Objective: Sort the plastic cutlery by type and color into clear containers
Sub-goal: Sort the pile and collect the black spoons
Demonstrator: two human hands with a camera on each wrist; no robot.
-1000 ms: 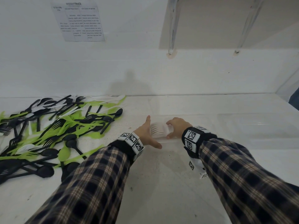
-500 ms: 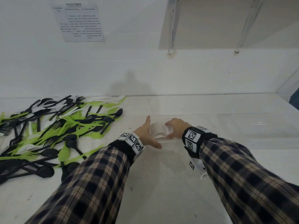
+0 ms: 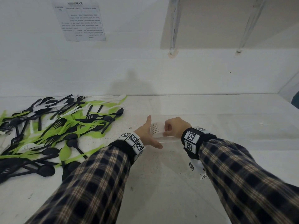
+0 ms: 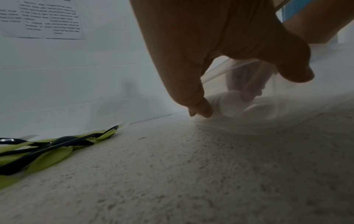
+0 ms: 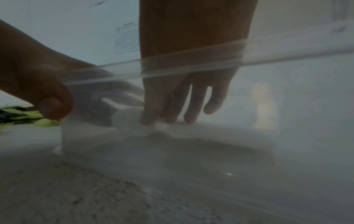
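Showing both hands at a clear, thin-walled plastic container point(image 3: 174, 139) on the speckled white surface point(image 3: 153, 183), right of the mixed black, green and white plastic cutlery pile point(image 3: 53, 131). Left hand point(image 3: 146, 135): grip spread, fingers straight against the container's left end wall. Right hand point(image 3: 174, 128): reaches inside, fingertips point(image 5: 147, 119) pinching a small stack of white plastic forks point(image 3: 156, 128) lying w/ tines toward that wall. Judged handling: forks light, springy, slick, apt to fan out, so take them at mid-handle; container light, flexible, likely to skid unless braced.
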